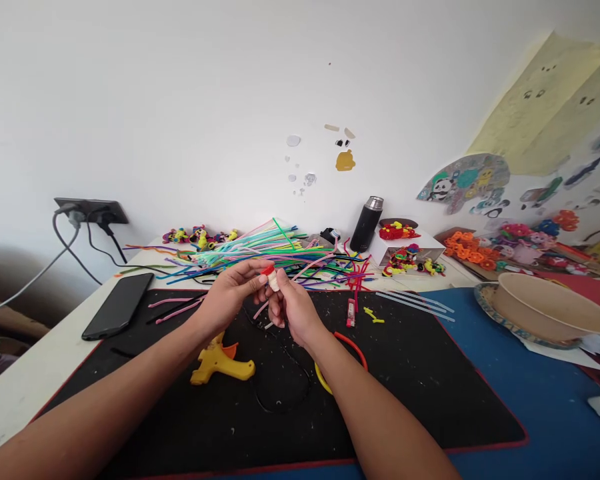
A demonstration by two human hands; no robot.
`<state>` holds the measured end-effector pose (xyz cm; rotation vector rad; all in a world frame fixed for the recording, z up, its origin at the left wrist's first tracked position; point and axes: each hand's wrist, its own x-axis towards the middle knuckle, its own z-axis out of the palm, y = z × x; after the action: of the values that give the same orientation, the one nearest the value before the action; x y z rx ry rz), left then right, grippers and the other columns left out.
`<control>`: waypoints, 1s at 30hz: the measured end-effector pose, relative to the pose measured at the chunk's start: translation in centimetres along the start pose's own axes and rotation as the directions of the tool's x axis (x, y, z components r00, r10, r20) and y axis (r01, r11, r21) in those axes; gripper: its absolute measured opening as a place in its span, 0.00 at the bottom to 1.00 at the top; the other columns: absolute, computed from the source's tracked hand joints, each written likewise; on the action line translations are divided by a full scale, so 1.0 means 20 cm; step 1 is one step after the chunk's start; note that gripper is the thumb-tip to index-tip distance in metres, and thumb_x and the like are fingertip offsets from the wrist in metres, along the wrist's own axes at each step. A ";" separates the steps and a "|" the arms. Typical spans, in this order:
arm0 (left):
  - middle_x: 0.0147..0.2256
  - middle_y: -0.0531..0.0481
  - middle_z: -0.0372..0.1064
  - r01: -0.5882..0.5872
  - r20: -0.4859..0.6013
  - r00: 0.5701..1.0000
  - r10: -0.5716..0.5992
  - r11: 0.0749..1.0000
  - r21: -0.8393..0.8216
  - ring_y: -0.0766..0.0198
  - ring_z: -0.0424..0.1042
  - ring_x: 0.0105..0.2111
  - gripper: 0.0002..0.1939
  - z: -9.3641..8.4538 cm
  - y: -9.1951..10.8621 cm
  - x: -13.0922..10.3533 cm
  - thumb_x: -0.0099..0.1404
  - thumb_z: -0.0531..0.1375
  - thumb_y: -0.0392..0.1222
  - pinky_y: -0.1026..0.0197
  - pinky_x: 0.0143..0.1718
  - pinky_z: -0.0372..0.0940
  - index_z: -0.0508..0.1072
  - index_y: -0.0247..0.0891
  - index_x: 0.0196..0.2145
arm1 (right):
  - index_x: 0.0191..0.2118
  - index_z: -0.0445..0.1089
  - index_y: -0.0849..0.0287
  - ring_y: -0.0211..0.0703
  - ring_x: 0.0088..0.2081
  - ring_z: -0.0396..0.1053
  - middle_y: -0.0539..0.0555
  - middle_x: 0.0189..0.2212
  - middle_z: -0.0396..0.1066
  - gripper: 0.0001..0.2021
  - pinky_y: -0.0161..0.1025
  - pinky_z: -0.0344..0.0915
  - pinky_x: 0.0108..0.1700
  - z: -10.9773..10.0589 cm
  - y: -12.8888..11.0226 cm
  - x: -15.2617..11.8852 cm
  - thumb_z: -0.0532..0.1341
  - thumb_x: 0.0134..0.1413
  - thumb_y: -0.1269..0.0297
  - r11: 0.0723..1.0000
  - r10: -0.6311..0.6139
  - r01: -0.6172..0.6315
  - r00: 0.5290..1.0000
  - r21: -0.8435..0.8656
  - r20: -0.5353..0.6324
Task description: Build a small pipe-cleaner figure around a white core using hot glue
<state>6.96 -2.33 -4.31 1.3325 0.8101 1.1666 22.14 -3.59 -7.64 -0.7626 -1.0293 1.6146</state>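
Note:
My left hand (237,290) and my right hand (293,303) meet above the black mat (410,400). Between their fingertips is a small red and white figure (273,279), fuzzy-looking, with its red part on top. Both hands are closed on it; the fingers cover much of its lower part. Below my left forearm lies a yellow glue gun (223,365) with an orange trigger. Under my right wrist, a bent red and yellow pipe cleaner (357,350) is partly hidden.
A heap of coloured pipe cleaners (260,247) lies along the wall. A black phone (119,305) rests at left. Behind stand a black flask (367,225) and a white box (380,252). Clear glue sticks (417,303), a small lighter-like item (351,312) and a beige bowl (555,303) lie right.

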 end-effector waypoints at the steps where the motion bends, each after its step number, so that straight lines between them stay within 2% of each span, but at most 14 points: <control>1: 0.27 0.52 0.73 -0.004 0.004 1.000 0.004 1.000 0.011 0.66 0.68 0.25 0.23 0.00 0.00 0.00 0.59 0.72 0.51 0.63 0.28 0.64 0.78 0.35 0.48 | 0.30 0.67 0.58 0.32 0.12 0.55 0.43 0.13 0.60 0.30 0.30 0.46 0.13 0.00 0.00 0.00 0.60 0.55 0.31 1.000 -0.001 0.001 1.000 0.000 -0.001; 5: 0.29 0.51 0.74 -0.047 0.013 0.999 0.047 0.997 0.058 0.65 0.69 0.27 0.22 0.00 0.03 -0.01 0.61 0.71 0.52 0.62 0.30 0.66 0.78 0.35 0.49 | 0.30 0.67 0.58 0.31 0.12 0.55 0.42 0.14 0.59 0.29 0.30 0.46 0.13 0.00 -0.01 0.00 0.61 0.55 0.32 1.000 -0.019 0.019 1.000 0.003 0.006; 10: 0.29 0.51 0.74 -0.061 0.005 0.998 0.060 0.994 0.090 0.64 0.69 0.26 0.21 0.02 0.06 -0.02 0.60 0.71 0.53 0.61 0.30 0.67 0.79 0.36 0.45 | 0.30 0.66 0.58 0.31 0.12 0.54 0.41 0.14 0.58 0.27 0.30 0.44 0.13 0.00 -0.01 -0.01 0.62 0.57 0.35 0.999 -0.040 0.041 0.999 -0.035 0.034; 20: 0.30 0.50 0.75 -0.041 0.050 0.998 0.039 0.999 0.031 0.66 0.68 0.26 0.19 -0.01 0.00 0.01 0.62 0.70 0.50 0.62 0.30 0.65 0.79 0.35 0.46 | 0.31 0.64 0.57 0.30 0.11 0.54 0.40 0.14 0.58 0.27 0.29 0.45 0.13 0.01 -0.01 -0.01 0.61 0.57 0.34 0.996 -0.025 0.026 1.000 -0.083 0.013; 26: 0.30 0.51 0.73 -0.045 0.010 0.999 0.044 0.995 0.086 0.65 0.69 0.27 0.17 0.00 0.04 0.00 0.62 0.70 0.51 0.62 0.30 0.66 0.80 0.37 0.43 | 0.32 0.65 0.56 0.31 0.12 0.55 0.40 0.14 0.58 0.26 0.29 0.46 0.14 0.02 -0.02 -0.02 0.61 0.58 0.35 0.994 -0.022 0.025 0.999 -0.105 0.033; 30: 0.32 0.49 0.76 -0.020 -0.020 1.000 0.023 0.993 0.113 0.65 0.68 0.27 0.17 0.01 0.05 -0.01 0.61 0.71 0.52 0.61 0.31 0.66 0.80 0.37 0.41 | 0.33 0.65 0.56 0.31 0.12 0.55 0.40 0.14 0.58 0.25 0.29 0.47 0.13 0.01 -0.01 -0.01 0.62 0.57 0.35 0.991 -0.011 0.015 1.000 -0.136 0.029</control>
<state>6.98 -2.61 -3.40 1.4261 0.8902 1.1684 22.05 -3.91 -7.45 -0.8246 -1.1719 1.5600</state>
